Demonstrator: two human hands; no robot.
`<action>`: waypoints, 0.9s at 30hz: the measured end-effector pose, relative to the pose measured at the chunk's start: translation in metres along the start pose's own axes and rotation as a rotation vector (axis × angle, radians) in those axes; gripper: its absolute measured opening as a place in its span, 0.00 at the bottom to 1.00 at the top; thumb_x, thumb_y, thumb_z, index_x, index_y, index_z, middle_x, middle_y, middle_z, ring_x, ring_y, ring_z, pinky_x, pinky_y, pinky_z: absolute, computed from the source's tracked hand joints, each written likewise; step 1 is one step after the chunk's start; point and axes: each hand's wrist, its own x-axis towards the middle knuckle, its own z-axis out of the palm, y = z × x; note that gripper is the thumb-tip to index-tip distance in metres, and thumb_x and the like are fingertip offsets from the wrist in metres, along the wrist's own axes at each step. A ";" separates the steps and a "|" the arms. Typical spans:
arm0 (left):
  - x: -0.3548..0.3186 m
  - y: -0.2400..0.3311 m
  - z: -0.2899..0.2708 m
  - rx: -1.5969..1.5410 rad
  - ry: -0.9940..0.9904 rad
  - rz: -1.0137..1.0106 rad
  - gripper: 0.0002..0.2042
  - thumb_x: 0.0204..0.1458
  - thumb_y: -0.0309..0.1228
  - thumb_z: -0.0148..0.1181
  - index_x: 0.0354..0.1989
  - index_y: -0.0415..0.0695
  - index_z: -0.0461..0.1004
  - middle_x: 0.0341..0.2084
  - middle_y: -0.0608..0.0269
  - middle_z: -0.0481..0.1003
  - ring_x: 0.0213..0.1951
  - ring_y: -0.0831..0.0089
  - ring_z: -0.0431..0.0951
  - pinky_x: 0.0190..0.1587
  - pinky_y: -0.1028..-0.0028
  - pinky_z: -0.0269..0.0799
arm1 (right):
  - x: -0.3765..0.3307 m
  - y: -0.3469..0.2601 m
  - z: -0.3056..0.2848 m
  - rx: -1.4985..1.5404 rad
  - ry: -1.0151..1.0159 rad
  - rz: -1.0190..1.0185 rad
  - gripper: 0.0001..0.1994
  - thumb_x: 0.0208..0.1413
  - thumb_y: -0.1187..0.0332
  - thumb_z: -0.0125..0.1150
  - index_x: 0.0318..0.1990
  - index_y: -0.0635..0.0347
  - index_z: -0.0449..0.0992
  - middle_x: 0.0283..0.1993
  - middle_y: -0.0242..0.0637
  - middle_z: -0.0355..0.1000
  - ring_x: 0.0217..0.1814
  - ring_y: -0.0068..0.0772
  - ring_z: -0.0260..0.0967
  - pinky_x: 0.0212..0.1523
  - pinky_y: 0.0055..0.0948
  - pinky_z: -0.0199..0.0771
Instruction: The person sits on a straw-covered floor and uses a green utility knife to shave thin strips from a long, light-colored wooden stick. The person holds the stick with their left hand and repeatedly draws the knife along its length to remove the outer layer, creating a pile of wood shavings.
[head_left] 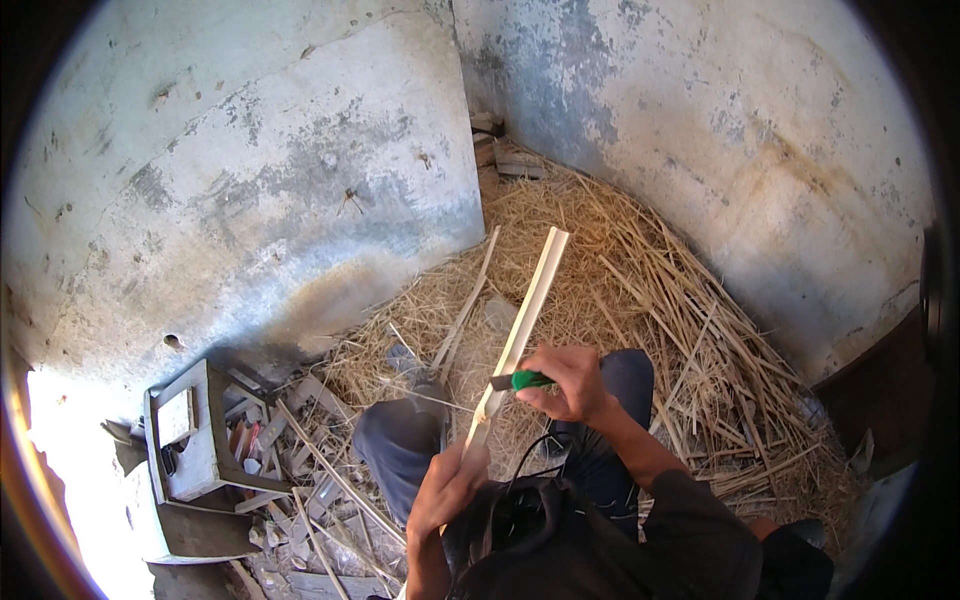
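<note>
A pale split length of bamboo (535, 300) with a hollow channel along it slants up and away from my lap. My left hand (450, 487) is closed around its near end. In my right hand (572, 385) is a knife (529, 379) with a green grip and a short dark blade. The blade lies across the bamboo, a little beyond a notched, knobbly spot that looks like a node. A thin sliver sticks out to the left beside that spot. My knees are bent on either side of the bamboo.
Shavings (590, 210) cover the floor ahead, and many thin strips (690, 330) are heaped along the right wall. To the left, an old wooden box frame (205, 430) stands among wood scraps (310, 450). Peeling walls (380, 150) enclose the corner.
</note>
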 end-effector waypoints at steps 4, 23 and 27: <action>-0.001 0.008 0.005 -0.011 0.038 -0.023 0.15 0.76 0.43 0.49 0.43 0.44 0.71 0.24 0.75 0.65 0.23 0.85 0.62 0.25 0.78 0.56 | -0.009 -0.002 0.001 -0.065 -0.052 -0.063 0.17 0.59 0.51 0.76 0.40 0.56 0.84 0.30 0.33 0.80 0.25 0.37 0.78 0.27 0.35 0.76; -0.016 0.013 0.003 0.048 -0.016 -0.072 0.25 0.76 0.54 0.45 0.35 0.46 0.70 0.20 0.74 0.68 0.19 0.85 0.64 0.22 0.80 0.59 | 0.004 0.024 -0.019 -0.143 0.273 0.108 0.25 0.68 0.45 0.63 0.37 0.62 0.84 0.24 0.34 0.76 0.21 0.32 0.74 0.22 0.33 0.72; -0.020 0.003 0.007 0.056 -0.038 -0.029 0.24 0.76 0.54 0.46 0.34 0.46 0.70 0.19 0.74 0.68 0.19 0.85 0.65 0.21 0.80 0.59 | 0.011 0.023 -0.033 -0.136 0.304 0.126 0.28 0.69 0.43 0.61 0.37 0.66 0.83 0.24 0.37 0.76 0.22 0.31 0.74 0.23 0.32 0.71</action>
